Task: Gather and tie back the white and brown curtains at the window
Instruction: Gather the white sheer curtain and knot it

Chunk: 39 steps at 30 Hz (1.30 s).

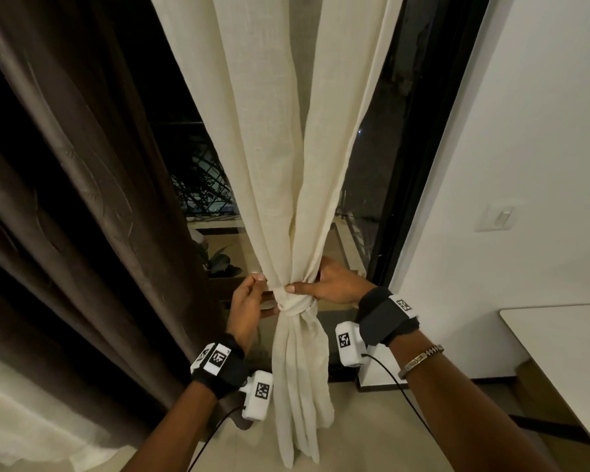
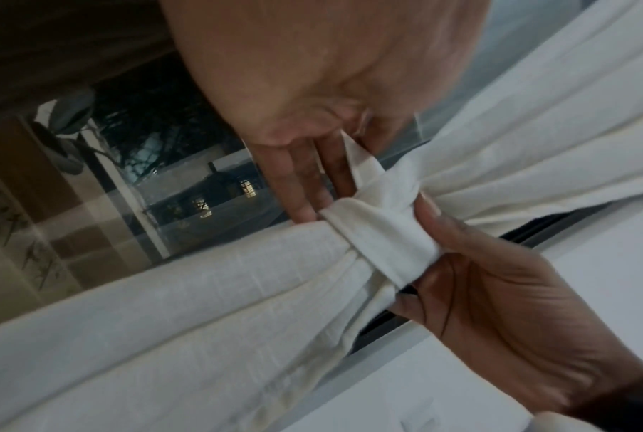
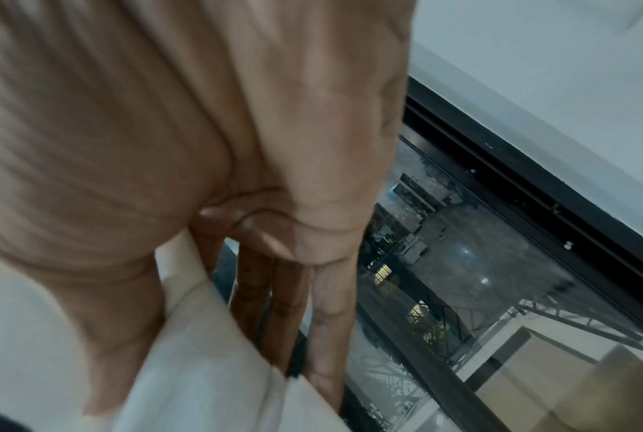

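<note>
Both hands meet at the knot cinching the white curtain: the left hand pinches cloth beside it, and the right hand presses its thumb on the band, fingers behind. To the left, the brown curtain hangs loose by the window.

Open gap between brown curtain and white curtain

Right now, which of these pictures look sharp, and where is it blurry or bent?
Head view: sharp on the white curtain and knot, though wide-angle bending bows the brown curtain. Left wrist view: dim, knot readable, left hand soft up close. Right wrist view: right hand a blur, window clearer.
</note>
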Each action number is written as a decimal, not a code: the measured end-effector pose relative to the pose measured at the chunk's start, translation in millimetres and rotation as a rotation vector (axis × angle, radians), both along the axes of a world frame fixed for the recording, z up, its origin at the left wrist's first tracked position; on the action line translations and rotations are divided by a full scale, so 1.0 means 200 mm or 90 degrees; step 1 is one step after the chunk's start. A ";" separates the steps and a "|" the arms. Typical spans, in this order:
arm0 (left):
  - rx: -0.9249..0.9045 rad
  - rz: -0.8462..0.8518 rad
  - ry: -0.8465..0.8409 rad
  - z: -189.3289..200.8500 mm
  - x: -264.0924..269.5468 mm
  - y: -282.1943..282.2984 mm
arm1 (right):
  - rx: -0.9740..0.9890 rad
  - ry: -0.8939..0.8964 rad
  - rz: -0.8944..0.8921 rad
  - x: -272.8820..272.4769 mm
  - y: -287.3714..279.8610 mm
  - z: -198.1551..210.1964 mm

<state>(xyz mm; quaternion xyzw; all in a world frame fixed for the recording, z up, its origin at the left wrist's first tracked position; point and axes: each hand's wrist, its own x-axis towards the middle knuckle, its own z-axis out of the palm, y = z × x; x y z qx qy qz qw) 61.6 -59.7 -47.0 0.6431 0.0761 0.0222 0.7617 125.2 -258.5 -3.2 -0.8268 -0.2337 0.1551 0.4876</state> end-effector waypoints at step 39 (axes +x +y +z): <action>0.381 0.020 -0.125 -0.05 -0.06 -0.08 | -0.124 -0.055 -0.269 -0.07 0.04 -0.16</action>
